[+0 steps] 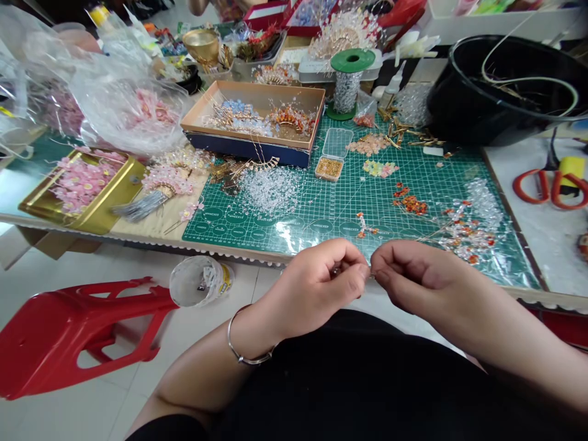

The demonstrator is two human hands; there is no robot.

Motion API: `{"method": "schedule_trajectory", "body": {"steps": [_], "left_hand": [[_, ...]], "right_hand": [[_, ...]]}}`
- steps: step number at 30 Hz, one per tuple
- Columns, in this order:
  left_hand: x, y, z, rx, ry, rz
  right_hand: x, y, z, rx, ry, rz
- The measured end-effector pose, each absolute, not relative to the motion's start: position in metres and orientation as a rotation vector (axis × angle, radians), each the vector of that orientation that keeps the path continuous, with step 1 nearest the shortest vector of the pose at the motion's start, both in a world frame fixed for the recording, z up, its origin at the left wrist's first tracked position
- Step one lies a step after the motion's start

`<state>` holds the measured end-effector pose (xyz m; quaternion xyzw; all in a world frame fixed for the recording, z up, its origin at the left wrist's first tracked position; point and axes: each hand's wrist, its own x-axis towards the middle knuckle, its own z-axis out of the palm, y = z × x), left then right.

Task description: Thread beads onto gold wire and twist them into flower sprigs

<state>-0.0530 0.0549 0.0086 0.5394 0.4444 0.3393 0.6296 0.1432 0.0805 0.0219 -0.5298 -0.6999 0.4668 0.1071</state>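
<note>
My left hand and my right hand meet at their fingertips over the front edge of the green cutting mat. Both are closed in a pinch. Something tiny shows between the fingertips, too small to name. Just beyond them is a small sprig of orange and clear beads; whether it joins what I pinch, I cannot tell. Right of it lie loose orange beads and a bunch of beaded wire sprigs. Clear beads form a heap farther left.
Behind stand a cardboard box of beaded ornaments, a green spool and a black bucket. Orange-handled scissors lie right. A gold tin holds pink flowers. Below left are a red stool and a white tub.
</note>
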Motion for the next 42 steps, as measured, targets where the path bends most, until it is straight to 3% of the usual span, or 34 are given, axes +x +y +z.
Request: {"method": "schedule_trajectory", "body": {"steps": [14,22,27,30,42], "left_hand": [[-0.055,0.055,0.009,1.035,0.955,0.705],[-0.051,0.049,0.004,2.049,1.194,0.97],[-0.047,0.049,-0.007,2.362,1.164,1.201],[-0.047,0.05,-0.009,2.302,1.164,1.253],[-0.052,0.055,0.012,1.536,1.193,0.793]], "right_hand": [[0.149,0.082,0.017,-1.514,-1.971,1.55],[0.147,0.082,0.018,-1.451,-1.718,1.766],[0.147,0.084,0.014,-1.379,-1.51,1.938],[0.147,0.084,0.012,-1.362,-1.419,1.987],[0.152,0.093,0.014,-1.263,-1.387,2.091]]}}
